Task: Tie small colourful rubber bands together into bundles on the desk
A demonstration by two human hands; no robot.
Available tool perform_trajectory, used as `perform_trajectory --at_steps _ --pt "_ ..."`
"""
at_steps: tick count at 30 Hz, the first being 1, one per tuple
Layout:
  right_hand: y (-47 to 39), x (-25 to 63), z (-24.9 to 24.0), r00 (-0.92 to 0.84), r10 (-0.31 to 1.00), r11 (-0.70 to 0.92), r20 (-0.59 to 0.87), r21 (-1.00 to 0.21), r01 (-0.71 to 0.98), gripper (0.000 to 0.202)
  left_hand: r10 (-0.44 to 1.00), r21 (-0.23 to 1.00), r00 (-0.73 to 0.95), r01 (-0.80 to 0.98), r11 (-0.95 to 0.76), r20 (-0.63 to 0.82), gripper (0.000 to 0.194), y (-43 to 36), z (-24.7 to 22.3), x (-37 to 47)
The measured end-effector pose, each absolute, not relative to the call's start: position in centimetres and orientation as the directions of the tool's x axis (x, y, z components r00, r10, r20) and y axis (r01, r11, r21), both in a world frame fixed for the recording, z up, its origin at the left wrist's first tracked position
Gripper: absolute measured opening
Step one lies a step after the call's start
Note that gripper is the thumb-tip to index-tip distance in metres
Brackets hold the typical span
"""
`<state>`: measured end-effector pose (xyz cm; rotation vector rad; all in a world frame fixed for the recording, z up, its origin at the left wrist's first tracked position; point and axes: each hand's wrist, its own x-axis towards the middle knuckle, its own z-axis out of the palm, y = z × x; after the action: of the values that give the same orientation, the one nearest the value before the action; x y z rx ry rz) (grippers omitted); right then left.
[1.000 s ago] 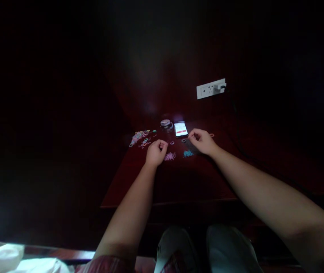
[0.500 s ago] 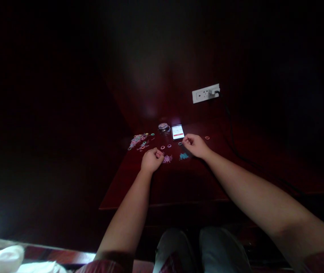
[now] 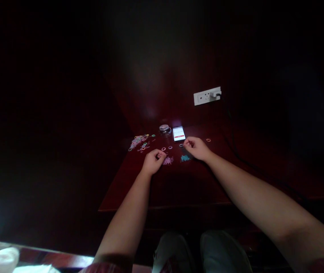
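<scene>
My left hand point(image 3: 154, 162) rests on the dark red table, its fingers curled and thumb against them. Its fingertips are at the left edge of a small pile of purple pieces, perhaps small elastic bands point(image 3: 168, 161). My right hand point(image 3: 197, 148) is closed in a pinch beside a dark teal ring point(image 3: 181, 145). Just below and left of it lies a small pile of teal pieces point(image 3: 185, 158). A pink ring point(image 3: 163, 149) and a purple ring point(image 3: 170, 147) lie between the hands. Whatever the fingers hold is too small to make out.
A mixed heap of coloured bands and rings point(image 3: 139, 141) lies at the left. A round lidded container point(image 3: 164, 129) and a lit phone point(image 3: 179, 134) stand at the back. An orange ring point(image 3: 208, 140) is at right. A cable runs from the wall socket point(image 3: 207, 96).
The view has shifted slightly. My left fingertips have moved a little to the right, at the purple pile. My right hand stays in nearly the same place, still pinched.
</scene>
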<state>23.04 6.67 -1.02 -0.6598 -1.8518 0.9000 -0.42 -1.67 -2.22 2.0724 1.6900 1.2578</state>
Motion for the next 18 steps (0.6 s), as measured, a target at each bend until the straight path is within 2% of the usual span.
perform_trajectory --at_steps 15,18 --pt "6.52 23.3 -0.69 -0.417 0.751 0.591 0.512 -0.803 0.079 0.018 0.926 0.617 -0.02 0.751 -0.236 0.377 0.017 -2.15 -1.76 -0.92" --pt "6.63 23.31 -0.8 -0.416 0.754 0.587 0.509 -0.806 0.077 0.017 0.92 0.623 -0.071 0.755 -0.203 0.385 0.021 -2.14 -1.58 -1.25"
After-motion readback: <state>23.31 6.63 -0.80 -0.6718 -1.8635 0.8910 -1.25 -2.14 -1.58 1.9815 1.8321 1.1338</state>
